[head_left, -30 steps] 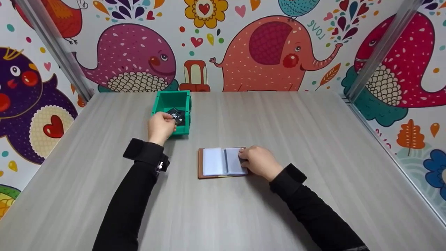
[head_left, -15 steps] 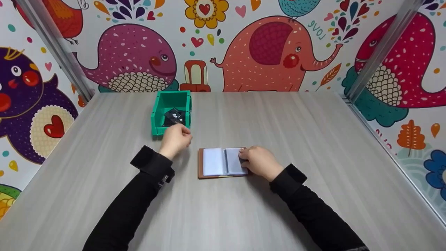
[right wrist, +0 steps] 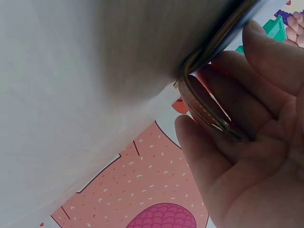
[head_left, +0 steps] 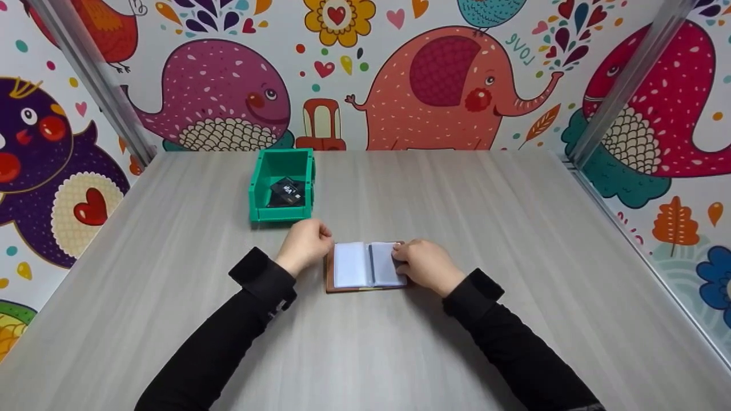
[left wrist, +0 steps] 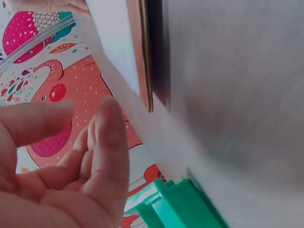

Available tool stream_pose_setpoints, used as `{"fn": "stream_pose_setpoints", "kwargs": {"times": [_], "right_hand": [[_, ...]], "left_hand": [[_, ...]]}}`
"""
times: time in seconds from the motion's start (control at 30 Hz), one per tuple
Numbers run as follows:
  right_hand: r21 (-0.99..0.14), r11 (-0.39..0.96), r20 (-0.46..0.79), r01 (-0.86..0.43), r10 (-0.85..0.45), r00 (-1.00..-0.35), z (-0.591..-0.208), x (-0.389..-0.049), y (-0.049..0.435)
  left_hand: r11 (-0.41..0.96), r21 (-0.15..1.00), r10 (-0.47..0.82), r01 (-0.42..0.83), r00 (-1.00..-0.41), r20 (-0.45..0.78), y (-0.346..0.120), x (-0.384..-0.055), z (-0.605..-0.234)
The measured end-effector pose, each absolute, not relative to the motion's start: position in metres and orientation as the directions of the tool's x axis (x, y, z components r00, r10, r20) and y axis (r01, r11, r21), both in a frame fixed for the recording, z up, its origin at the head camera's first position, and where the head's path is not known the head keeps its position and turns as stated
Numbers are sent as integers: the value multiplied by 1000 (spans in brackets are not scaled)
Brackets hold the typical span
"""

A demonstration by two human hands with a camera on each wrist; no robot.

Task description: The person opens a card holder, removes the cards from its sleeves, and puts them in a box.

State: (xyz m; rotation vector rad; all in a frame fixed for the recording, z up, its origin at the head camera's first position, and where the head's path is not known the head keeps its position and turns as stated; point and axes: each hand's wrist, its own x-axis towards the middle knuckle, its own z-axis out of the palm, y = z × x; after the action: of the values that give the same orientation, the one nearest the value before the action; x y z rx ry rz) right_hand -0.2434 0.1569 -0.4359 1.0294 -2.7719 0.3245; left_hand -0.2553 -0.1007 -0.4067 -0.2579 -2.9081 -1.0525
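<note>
A small brown card holder [head_left: 329,277] lies spread on the table, with clear plastic sleeves [head_left: 349,265] showing on both sides. My right hand [head_left: 428,265] grips its right edge. In the right wrist view the thumb lies on top and the fingers are around the cover's strap [right wrist: 202,104]. Near the upper left corner of the holder is my left hand [head_left: 305,245]. Seen from the left wrist, the left hand [left wrist: 66,190] has its thumb and index finger apart, with nothing visible between them, beside the holder's edge [left wrist: 144,57].
Behind the left hand stands a green bin [head_left: 281,214] with black printed cards [head_left: 287,191] in it. Its corner also shows low in the left wrist view. Patterned panels [head_left: 440,85] with cartoon animals border the wood-grain table [head_left: 485,200] at the back and sides.
From the green bin, my left hand has come toward me and to the right, to the card holder's left side. The right hand has kept its grip in place.
</note>
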Motion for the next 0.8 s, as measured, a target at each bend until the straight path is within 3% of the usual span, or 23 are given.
{"fn": "stream_pose_setpoints", "kwargs": {"times": [0.3,0.8], "right_hand": [[-158,741,222,-653,-618,-754,-436,-243,157],[-174,743,215,-646,-612,-761,-435,-243,157]], "left_hand": [[820,529,209,218,-975,78,-93,-249,-410],[833,369,360,411,-911,203,-78,-231,-420]]}}
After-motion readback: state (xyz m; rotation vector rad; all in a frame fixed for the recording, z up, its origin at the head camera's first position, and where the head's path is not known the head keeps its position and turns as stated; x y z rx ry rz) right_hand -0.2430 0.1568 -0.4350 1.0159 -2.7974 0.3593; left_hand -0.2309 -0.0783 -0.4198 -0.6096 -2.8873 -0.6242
